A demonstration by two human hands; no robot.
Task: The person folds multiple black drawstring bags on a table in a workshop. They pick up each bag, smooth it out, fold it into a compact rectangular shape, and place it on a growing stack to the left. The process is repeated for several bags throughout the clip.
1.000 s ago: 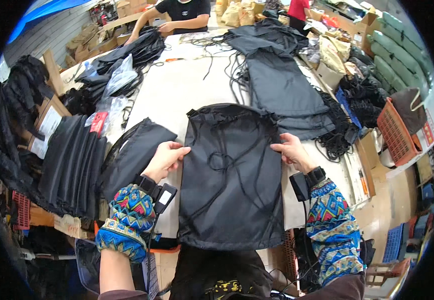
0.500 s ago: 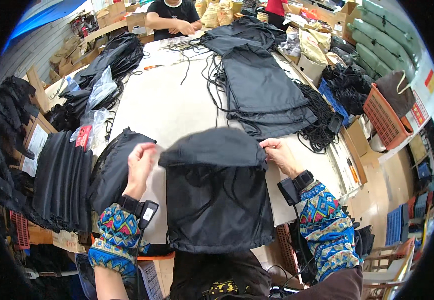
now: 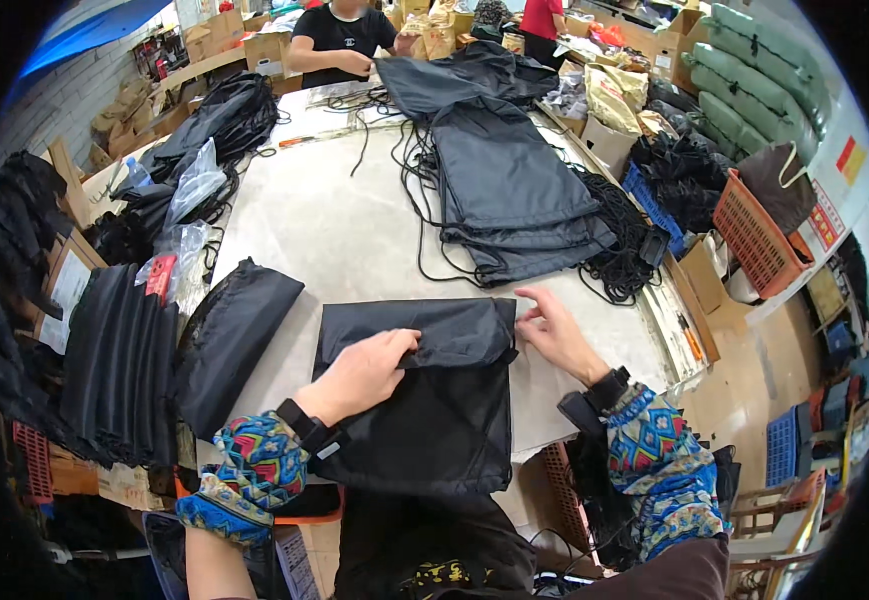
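Note:
A black drawstring bag (image 3: pixel 425 435) lies on the table edge right before me. Its far part is folded over toward me as a flat flap (image 3: pixel 455 318). My left hand (image 3: pixel 360 375) rests on the flap and the bag below it, fingers lying against the cloth. At the flap's right edge is my right hand (image 3: pixel 552 332), its fingers apart and the tips beside the corner. Whether those tips touch the cloth I cannot tell. Left of the bag lies a folded black bag (image 3: pixel 240 335).
A row of folded black bags (image 3: pixel 120 360) stands at the left. Farther right on the table (image 3: pixel 325 210) are stacked flat bags (image 3: pixel 510 170) with tangled black cords (image 3: pixel 625 230). A person (image 3: pixel 340 45) works at the far end. An orange basket (image 3: pixel 760 235) stands at the right.
The bag's raised far part has come down flat as a fold. My left hand has moved right from beside the bag onto it. My right hand's fingers have come off the corner and spread.

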